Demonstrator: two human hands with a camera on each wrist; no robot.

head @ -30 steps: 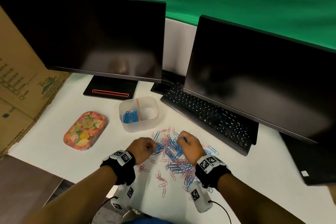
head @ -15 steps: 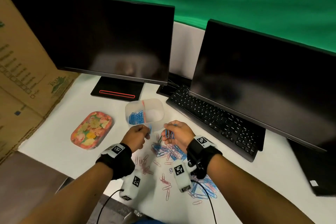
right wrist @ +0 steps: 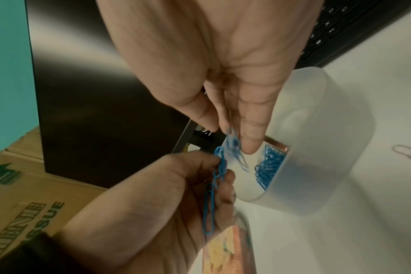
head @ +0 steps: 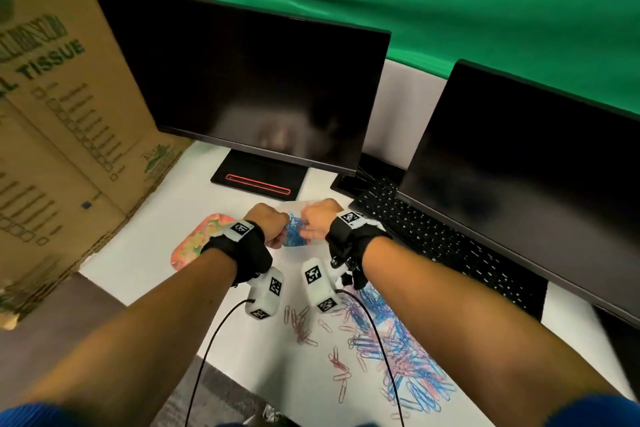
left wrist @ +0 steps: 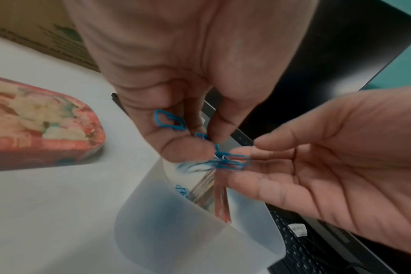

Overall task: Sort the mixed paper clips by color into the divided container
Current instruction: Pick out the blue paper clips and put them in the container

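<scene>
cardboard box (head: 62, 121), "ECO", "TISSUE"

The head view was evenly and fairly brightly lit, with soft shadows under the forearms on the white tabletop (head: 145, 274). Its wide lens bent the cardboard box (head: 52, 97) and the monitors (head: 249, 80) outward at the edges, and their dark screens carried a dull, smeared reflection. Both wrist views were dimmer and grainier, with dark vignetted corners. Motion blur smeared the blue paper clips (left wrist: 223, 161) at the fingers (right wrist: 249, 133), and the translucent container (left wrist: 167, 222) close to the lens looked soft and out of focus.
</scene>
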